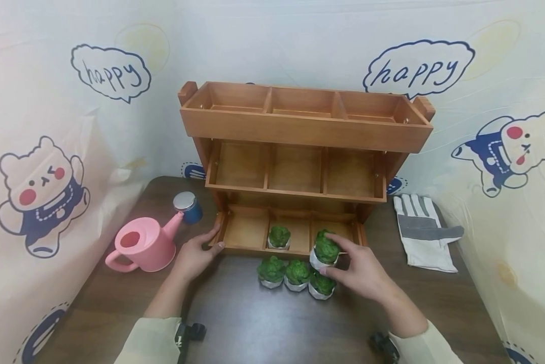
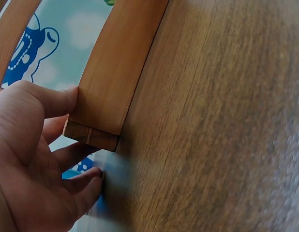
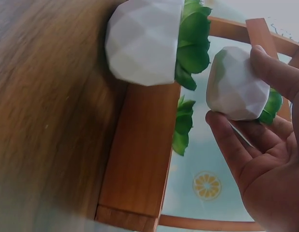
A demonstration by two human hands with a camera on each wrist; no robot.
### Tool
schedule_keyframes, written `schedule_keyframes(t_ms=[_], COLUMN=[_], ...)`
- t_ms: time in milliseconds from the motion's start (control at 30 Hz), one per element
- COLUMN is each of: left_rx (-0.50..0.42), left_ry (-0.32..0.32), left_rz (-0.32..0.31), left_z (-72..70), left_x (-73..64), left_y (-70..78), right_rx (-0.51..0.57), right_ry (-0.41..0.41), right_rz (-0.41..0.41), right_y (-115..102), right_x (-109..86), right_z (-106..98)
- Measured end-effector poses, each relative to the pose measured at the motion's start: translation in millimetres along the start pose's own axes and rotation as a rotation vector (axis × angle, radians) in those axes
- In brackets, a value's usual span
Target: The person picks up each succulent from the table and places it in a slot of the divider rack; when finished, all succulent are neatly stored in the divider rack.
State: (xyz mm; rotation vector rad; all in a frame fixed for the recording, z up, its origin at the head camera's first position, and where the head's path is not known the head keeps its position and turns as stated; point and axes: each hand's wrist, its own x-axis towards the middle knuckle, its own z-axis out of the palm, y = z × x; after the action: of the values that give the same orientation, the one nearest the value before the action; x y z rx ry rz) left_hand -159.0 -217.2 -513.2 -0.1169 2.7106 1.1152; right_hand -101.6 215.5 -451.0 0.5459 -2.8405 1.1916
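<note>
A three-tier wooden shelf (image 1: 306, 125) stands at the back, each tier divided into three compartments. My left hand (image 1: 197, 259) grips the left end of its bottom tier, with the thumb on the front board (image 2: 108, 72). My right hand (image 1: 367, 270) holds a small potted succulent (image 1: 327, 246) by its white faceted pot (image 3: 236, 84), raised in front of the bottom tier's right compartment. Another succulent (image 1: 279, 236) sits in the bottom tier's middle compartment. Three more potted succulents, left (image 1: 270, 270), middle (image 1: 297, 273) and right (image 1: 321, 284), stand in a row on the table before the shelf.
Left of the shelf stand a pink watering can (image 1: 147, 242) and a blue jar (image 1: 191, 210) with a silvery lid. A grey-and-white glove (image 1: 424, 232) lies at the right. Printed cloth (image 1: 272, 45) hangs round the dark wooden table (image 1: 263, 328).
</note>
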Motion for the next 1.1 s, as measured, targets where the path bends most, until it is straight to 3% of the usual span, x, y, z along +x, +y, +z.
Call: schedule_keyframes(t_ms=[833, 1100], left_rx=[-0.010, -0.009], left_ry=[-0.010, -0.013], left_rz=[-0.008, -0.015], left_z=[-0.5, 0.5], left_x=[0.4, 1.9], left_y=[-0.2, -1.1], right_rx=[-0.028, 0.056], right_ry=[-0.039, -0.084], right_rz=[-0.014, -0.032], right_y=[-38.8, -48.6], right_x=[37.4, 48.1], right_z=[29.4, 41.2])
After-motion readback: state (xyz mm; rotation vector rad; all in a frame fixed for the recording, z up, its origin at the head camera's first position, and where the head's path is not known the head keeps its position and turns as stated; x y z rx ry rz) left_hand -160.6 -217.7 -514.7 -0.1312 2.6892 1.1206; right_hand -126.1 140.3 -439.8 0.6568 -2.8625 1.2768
